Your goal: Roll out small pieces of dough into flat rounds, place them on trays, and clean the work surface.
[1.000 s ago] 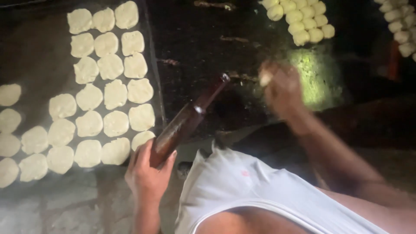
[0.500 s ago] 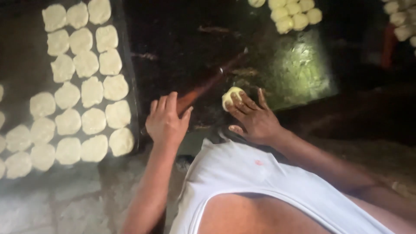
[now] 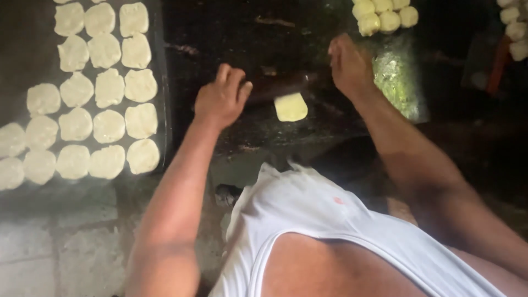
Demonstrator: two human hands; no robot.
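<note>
I find no packages, labels, signs or screens anywhere in my view; nothing of that kind stands before me.

A dark, greasy work surface (image 3: 220, 33) carries a flattened dough piece (image 3: 291, 106) under a rolling pin (image 3: 278, 87), dough balls (image 3: 382, 16) at the far edge, and a tray (image 3: 163, 82) of flattened dough discs (image 3: 104, 88).

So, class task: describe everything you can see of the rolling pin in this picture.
The rolling pin is a dark, brownish cylinder that looks wooden. It lies roughly level across the dark work surface. The left hand covers one end, the right hand the other. It presses the far edge of a pale, flattened dough piece.
</note>
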